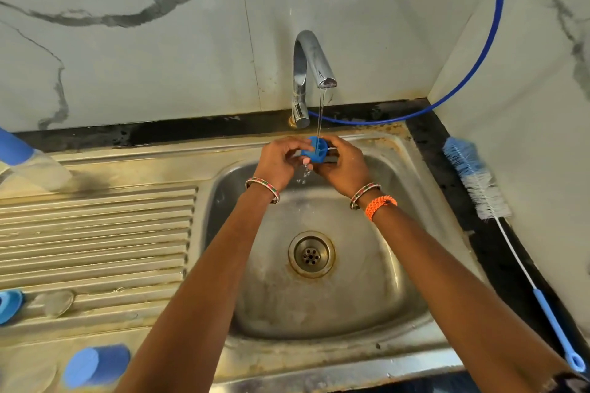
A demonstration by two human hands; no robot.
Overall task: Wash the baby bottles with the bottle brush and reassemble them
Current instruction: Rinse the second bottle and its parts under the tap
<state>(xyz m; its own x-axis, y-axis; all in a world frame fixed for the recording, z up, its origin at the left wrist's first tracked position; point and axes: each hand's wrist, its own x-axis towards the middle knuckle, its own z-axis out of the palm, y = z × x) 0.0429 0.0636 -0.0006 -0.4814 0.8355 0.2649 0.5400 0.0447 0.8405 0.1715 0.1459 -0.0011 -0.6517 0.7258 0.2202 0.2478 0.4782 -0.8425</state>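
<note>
Head view: both hands, left hand point(281, 159) and right hand point(343, 166), fingers closed around the blue collar ring point(316, 150), under the tap point(314, 73) stream by the sink's point(415, 188) back edge, rinsing it.

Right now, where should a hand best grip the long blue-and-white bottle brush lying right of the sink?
Grip the blue plastic handle of the bottle brush, coming from above: it lies flat on the dark counter, nearest the person, clear of the bristles.
</note>
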